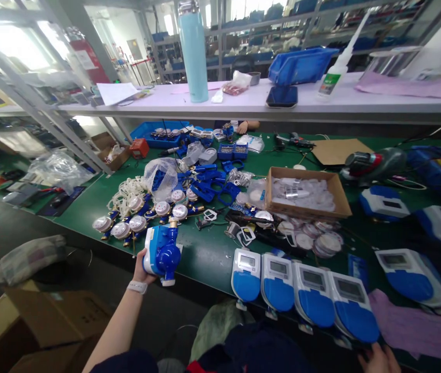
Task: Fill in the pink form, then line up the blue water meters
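Note:
My left hand (143, 268) is closed around a water meter (161, 254) with a blue body and a white-and-blue housing, held tilted over the bench's front edge. Several water meters with grey displays and blue lids stand in a row along that edge to the right. At the right end of the row is one water meter (354, 305); my right hand (379, 359) is just below its blue lid, partly cut off by the frame. The right fingers look apart, and I cannot tell whether they touch the meter.
Round-dial meter parts (138, 224) and blue plastic brackets (205, 189) cover the green bench. A cardboard box (309, 210) holds clear parts. More water meters (410, 274) and a pink cloth (422, 329) lie right. A shelf (244, 106) spans above; another person's hand (246, 126) shows behind.

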### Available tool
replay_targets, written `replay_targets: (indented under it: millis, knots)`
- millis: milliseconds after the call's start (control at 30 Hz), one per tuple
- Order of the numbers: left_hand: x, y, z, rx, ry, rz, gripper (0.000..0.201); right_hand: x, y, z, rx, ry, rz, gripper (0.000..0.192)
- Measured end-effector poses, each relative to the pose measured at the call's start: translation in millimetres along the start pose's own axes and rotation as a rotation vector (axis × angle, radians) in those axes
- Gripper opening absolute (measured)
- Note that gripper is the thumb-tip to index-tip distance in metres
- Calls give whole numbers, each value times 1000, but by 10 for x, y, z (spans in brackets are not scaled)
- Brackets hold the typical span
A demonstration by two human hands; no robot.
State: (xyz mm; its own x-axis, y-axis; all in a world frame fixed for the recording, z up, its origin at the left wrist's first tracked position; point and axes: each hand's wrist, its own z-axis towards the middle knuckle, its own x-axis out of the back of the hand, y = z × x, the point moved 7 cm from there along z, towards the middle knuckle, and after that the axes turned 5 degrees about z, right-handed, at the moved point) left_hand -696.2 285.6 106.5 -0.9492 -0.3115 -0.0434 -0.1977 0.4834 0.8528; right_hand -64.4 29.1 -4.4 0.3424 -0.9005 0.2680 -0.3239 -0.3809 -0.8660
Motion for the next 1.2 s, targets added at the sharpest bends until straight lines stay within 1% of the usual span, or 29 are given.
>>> replay_targets:
  millis: [67,100,167,200,267,367,433,500,567,600,667,767,800,867,933,1033,1100,1167,1200]
  knots:
    - [-211,-67,-23,-11,-33,-22,71,-69,-91,-86,-31,26,91,83]
    - [-325,-90,-32,-31,-39,23,76,-112,-135,-117,-33,13,123,83]
    - [-559,-126,-61,-95,-12,215,85,-180,-193,-151,-29,-18,154,83]
    - [-681,-148,-86,-131,12,330,86,-203,-206,-156,-23,-32,157,83]
    - [-936,-220,-157,-186,56,512,81,-226,-205,-147,-7,-43,141,82]
    - [-1311,-388,-301,-226,73,600,76,-232,-166,-105,35,-38,64,81]
    - [-1507,-484,-404,-246,98,725,80,-236,-146,-71,82,-42,-5,79]
    - [-1640,-555,-485,-260,120,880,85,-246,-135,-43,129,-57,-52,79]
    - [-1693,-620,-518,-263,113,958,89,-252,-129,-27,155,-65,-63,78]
    - [-1688,-659,-515,-252,94,937,89,-254,-128,-27,160,-65,-59,78]
    - [-1648,-766,-482,-193,20,794,86,-259,-135,-41,156,-63,-41,79]
    - [-1629,-924,-448,-88,-136,566,76,-292,-177,-100,146,-88,-2,81]
    - [-1629,-946,-445,-69,-155,523,74,-309,-201,-123,146,-102,14,81]
    - [-1630,-940,-438,-59,-134,506,75,-339,-261,-164,157,-117,41,81]
    - [-1660,-901,-415,-64,-106,525,80,-363,-327,-189,175,-108,62,81]
    - [-1747,-866,-336,-60,-124,604,91,-417,-417,-202,199,-93,95,80]
    - [-1770,-879,-264,-40,-137,651,97,-466,-457,-204,213,-100,119,78]
    - [-1748,-902,-204,-30,-146,686,103,-499,-462,-208,223,-104,140,76]
    - [-1711,-903,-185,-42,-133,721,106,-493,-443,-212,222,-94,149,77]
